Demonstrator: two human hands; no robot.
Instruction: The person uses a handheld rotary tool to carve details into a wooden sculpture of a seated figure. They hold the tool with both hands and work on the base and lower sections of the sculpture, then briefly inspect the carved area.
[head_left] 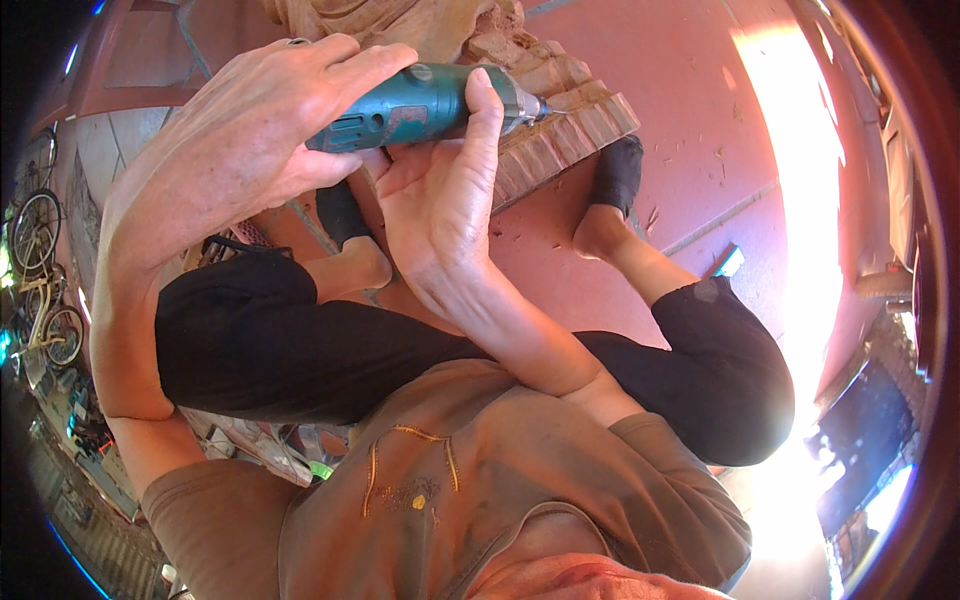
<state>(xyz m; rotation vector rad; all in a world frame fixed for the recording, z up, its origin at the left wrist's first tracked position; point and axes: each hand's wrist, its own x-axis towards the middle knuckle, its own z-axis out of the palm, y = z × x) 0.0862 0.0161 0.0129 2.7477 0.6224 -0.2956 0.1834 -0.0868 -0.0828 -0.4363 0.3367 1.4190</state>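
Here, gripping a teal grinder [415,105] with both hands, close above a wood carving [560,125]. Left hand [250,125] arching over the rear of the tool, fingers curling down across the top of its body, closing on it from above. Right hand [440,190] coming up from below, palm facing the lens, thumb pressing along the front of the body near the silver nose, the rest of the fingers wrapping underneath. Lying nearly level, that grinder, its nose pointing toward picture right and its tip touching, or just beside, the carving's stepped, ribbed edge; impossible to tell which. Sitting over a reddish floor [700,120], that carving, its pale upper part running out of the top edge. Sitting with knees spread in black trousers [300,340], two feet in dark socks [618,170] planted either side of the carving's base. Filling the lower middle, a brown shirt [480,480] with a small gold design. Standing far off at the left rim, bicycles [40,270]. Glaring down the right side, a band of bright sunlight.
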